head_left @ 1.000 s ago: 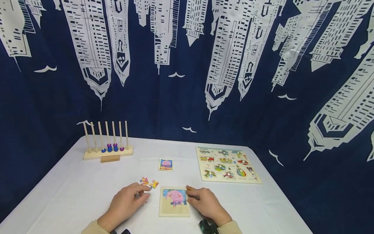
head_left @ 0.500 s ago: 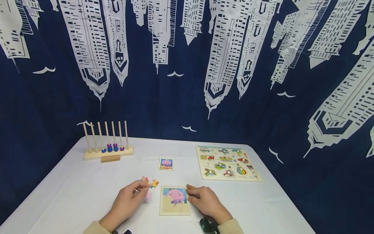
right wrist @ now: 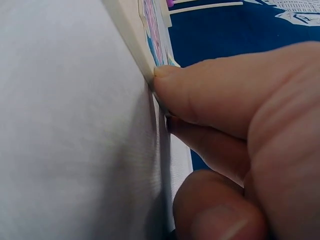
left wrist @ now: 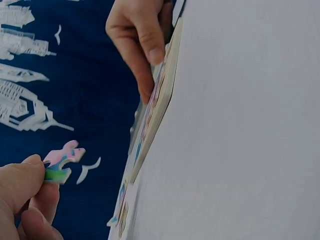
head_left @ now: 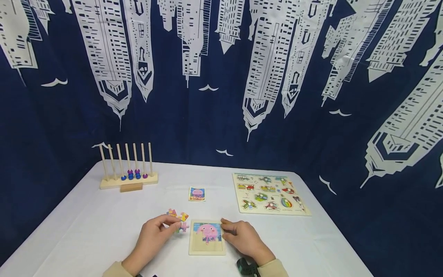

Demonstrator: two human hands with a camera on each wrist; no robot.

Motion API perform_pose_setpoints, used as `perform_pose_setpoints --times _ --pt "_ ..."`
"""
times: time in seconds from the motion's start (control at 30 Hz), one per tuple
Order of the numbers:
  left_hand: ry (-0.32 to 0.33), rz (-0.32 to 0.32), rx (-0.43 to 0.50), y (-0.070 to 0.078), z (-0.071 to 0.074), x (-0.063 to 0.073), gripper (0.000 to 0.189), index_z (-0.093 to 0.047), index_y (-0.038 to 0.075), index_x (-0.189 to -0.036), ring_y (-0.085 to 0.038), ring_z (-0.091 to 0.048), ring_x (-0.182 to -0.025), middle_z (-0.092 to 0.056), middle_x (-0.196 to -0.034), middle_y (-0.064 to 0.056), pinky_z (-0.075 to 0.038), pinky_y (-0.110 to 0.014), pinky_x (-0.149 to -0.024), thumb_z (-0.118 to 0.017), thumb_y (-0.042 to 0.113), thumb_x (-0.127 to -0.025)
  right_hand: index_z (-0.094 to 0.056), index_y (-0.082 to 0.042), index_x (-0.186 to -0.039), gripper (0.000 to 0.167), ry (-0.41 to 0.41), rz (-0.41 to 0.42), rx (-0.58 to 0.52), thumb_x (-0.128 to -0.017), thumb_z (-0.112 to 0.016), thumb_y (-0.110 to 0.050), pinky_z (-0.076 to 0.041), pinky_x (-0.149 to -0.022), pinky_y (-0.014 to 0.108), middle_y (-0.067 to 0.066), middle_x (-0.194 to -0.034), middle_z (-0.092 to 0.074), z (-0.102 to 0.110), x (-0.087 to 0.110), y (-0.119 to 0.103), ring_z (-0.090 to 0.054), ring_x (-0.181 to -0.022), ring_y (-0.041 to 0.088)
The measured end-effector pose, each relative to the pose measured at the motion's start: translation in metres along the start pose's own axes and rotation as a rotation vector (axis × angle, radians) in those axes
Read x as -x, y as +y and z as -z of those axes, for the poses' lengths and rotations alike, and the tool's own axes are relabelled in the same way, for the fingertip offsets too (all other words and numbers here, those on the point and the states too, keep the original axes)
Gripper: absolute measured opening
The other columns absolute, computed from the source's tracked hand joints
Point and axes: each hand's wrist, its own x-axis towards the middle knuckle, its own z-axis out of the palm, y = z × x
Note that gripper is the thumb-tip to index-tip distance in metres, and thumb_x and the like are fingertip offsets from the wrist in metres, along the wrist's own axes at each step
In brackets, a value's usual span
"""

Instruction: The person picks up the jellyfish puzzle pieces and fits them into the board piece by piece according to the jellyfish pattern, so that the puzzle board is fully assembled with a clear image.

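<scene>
Head view: the left hand [head_left: 154, 235] has thumb and fingers clamped on a puzzle piece [head_left: 185, 227], just beside the puzzle tray's [head_left: 199, 249] left edge; the tray lies between the hands, well in from the table's [head_left: 79, 231] far edge; the right hand's [head_left: 245, 239] thumb and forefinger, apart, touch its right edge; loose pieces [head_left: 184, 217] lie near its far left corner.

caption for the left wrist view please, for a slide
A left hand pinches a pink, blue and green puzzle piece; the right hand holds the puzzle board.
</scene>
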Motion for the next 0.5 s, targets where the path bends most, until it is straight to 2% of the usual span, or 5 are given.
perform_pose_setpoints --times 0.1,0.2,0.37,0.5 --pt "-0.057 -0.031 0.032 0.001 -0.009 0.0 0.007 -0.076 0.028 -0.089 -0.007 -0.048 -0.054 -0.071 -0.084 0.011 -0.041 -0.023 -0.051 -0.083 0.029 -0.088 -0.073 -0.01 -0.127 0.037 0.007 -0.001 -0.008 -0.093 -0.075 -0.024 -0.045 -0.108 0.054 0.0 -0.14 -0.065 0.002 0.0 0.0 -0.059 -0.133 0.031" --pt "-0.123 -0.062 0.013 0.002 -0.017 0.0 0.008 -0.075 0.028 -0.09 -0.004 -0.049 -0.054 -0.07 -0.083 0.012 -0.041 -0.022 -0.052 -0.081 0.032 -0.089 -0.074 -0.01 -0.126 0.036 0.009 -0.01 -0.019 -0.093 -0.076 -0.025 -0.045 -0.108 0.054 -0.001 -0.14 -0.065 0.002 0.001 0.001 -0.06 -0.132 0.031" --pt "-0.195 -0.145 -0.113 0.005 -0.027 -0.003 0.007 -0.072 0.034 -0.089 -0.003 -0.051 -0.056 -0.07 -0.085 0.017 -0.043 -0.023 -0.053 -0.079 0.034 -0.091 -0.074 -0.01 -0.126 0.035 0.006 0.001 -0.022 -0.093 -0.075 -0.025 -0.045 -0.108 0.054 0.0 -0.139 -0.065 0.0 0.0 0.002 -0.06 -0.132 0.03" --pt "-0.238 -0.179 -0.211 0.006 -0.033 -0.006 0.007 -0.071 0.035 -0.089 0.0 -0.053 -0.063 -0.066 -0.081 0.021 -0.043 -0.023 -0.054 -0.078 0.034 -0.092 -0.074 -0.01 -0.125 0.035 0.008 0.005 -0.019 -0.093 -0.075 -0.025 -0.045 -0.109 0.054 0.0 -0.139 -0.066 0.0 0.0 0.001 -0.06 -0.133 0.03"
